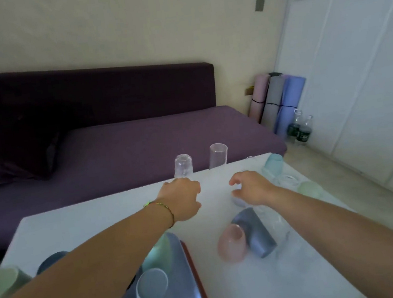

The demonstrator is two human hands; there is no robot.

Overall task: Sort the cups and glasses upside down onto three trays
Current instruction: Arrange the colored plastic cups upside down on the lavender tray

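Observation:
My left hand (pixel 181 197) reaches to the far table edge and grips the base of a ribbed clear glass (pixel 182 164); its fingers are hidden behind the hand. A tall clear glass (pixel 217 156) stands just right of it. My right hand (pixel 252 186) hovers with curled, spread fingers over a small pale cup (pixel 236 200) and holds nothing. A pink cup (pixel 232 246), a blue-grey cup (pixel 256 230) and a clear glass (pixel 277 223) lie on their sides beneath my right forearm. The near tray (pixel 197 272), red-rimmed, carries a light blue cup (pixel 151 295) and a green cup (pixel 159 251).
A light blue cup (pixel 273 161), a clear glass (pixel 288 179) and a green cup (pixel 309 189) sit along the white table's (pixel 100 220) right edge. More cups (pixel 1 284) stand at the near left. A purple sofa (pixel 140 141) lies behind the table.

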